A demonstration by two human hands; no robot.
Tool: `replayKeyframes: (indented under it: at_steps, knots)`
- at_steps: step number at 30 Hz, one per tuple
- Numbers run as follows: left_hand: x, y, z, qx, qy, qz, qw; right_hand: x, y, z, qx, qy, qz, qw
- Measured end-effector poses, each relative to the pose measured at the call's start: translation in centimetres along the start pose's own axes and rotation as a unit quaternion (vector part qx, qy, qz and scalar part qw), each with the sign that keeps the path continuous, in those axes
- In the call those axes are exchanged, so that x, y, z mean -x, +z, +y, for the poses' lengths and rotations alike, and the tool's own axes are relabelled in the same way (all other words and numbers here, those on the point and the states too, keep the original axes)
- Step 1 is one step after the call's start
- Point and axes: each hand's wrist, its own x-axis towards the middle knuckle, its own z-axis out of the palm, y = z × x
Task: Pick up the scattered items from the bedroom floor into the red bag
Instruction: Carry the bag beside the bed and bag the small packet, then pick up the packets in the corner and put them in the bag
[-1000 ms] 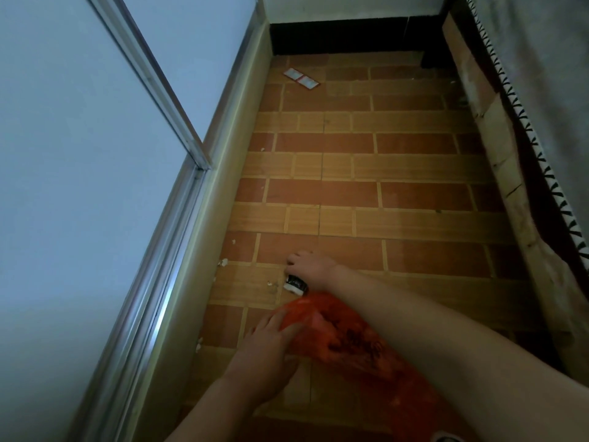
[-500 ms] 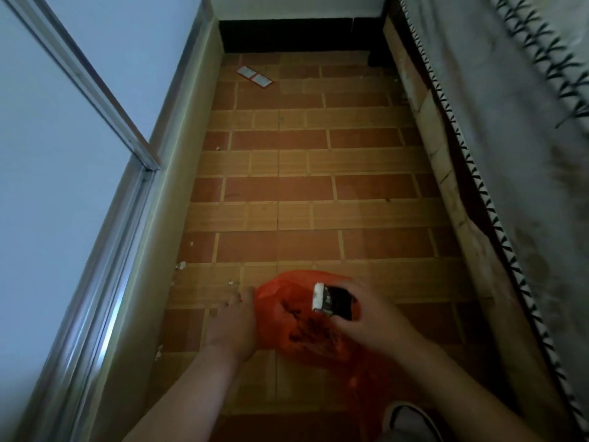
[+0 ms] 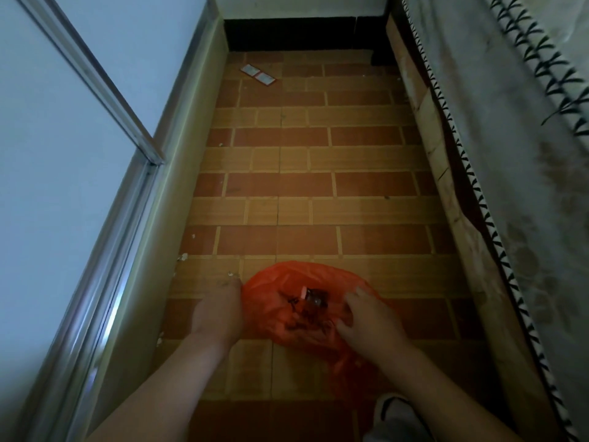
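Note:
The red bag [image 3: 277, 301] lies open and crumpled on the tiled floor in front of me. A small black and white item [image 3: 314, 298] sits inside it among dark bits. My left hand [image 3: 220, 311] grips the bag's left edge, its fingers curled down out of sight. My right hand [image 3: 366, 320] hovers over the bag's right side with relaxed fingers and holds nothing. Two small white packets with red edges [image 3: 258, 74] lie far off near the back wall.
White scraps [image 3: 183, 257] dot the floor along the left skirting. A sliding door frame [image 3: 137, 173] runs down the left. A bed with a patterned cover [image 3: 510, 186] walls off the right. My shoe [image 3: 392, 419] shows at the bottom.
My right hand lifted the black and white item off the floor, carried it over the bag and let it go inside. My left hand shifted to the bag's left edge.

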Motion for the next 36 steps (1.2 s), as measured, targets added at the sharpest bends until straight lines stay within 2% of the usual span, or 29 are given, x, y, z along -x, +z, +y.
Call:
replayKeyframes:
  at_steps: [2, 4, 6, 8, 11, 19, 22, 26, 31, 36]
  knots:
    - [0.3, -0.8, 0.3, 0.019, 0.012, 0.012, 1.0, 0.2, -0.8, -0.1, -0.005, 0.004, -0.065, 0.998]
    - [0.6, -1.4, 0.8, 0.029, 0.026, 0.03, 0.999, 0.3, -1.7, -0.7, 0.01, -0.059, -0.131, 0.99]
    - [0.8, -2.1, 1.3, 0.043, 0.045, 0.055, 0.997, 0.7, -1.7, -1.4, 0.032, -0.117, -0.228, 0.966]
    - [0.9, -2.7, 1.8, 0.063, 0.065, 0.083, 0.992, 1.2, -1.0, -1.7, 0.056, -0.156, -0.264, 0.95]
    - [0.9, -3.6, 2.6, 0.098, 0.095, 0.118, 0.984, 1.3, 0.1, -1.2, 0.061, -0.163, -0.204, 0.963]
    - [-0.1, -5.0, 3.7, 0.182, 0.168, 0.138, 0.959, -0.7, -3.8, -0.9, -0.069, -0.129, -0.058, 0.988]
    - [0.7, -5.6, 4.3, 0.192, 0.163, 0.146, 0.957, -0.7, -6.7, -0.9, -0.092, -0.098, -0.038, 0.99]
    - [4.0, -7.2, 4.6, 0.221, 0.124, 0.111, 0.961, 0.5, -11.7, -1.7, -0.114, -0.053, -0.018, 0.992]
    - [9.2, -13.7, 5.1, 0.213, 0.095, 0.083, 0.969, 5.5, -19.3, -4.9, -0.125, -0.014, -0.023, 0.992]
    - [15.4, -22.5, 6.4, 0.233, 0.095, 0.08, 0.965, 12.0, -27.8, -7.3, -0.186, -0.016, 0.034, 0.982]
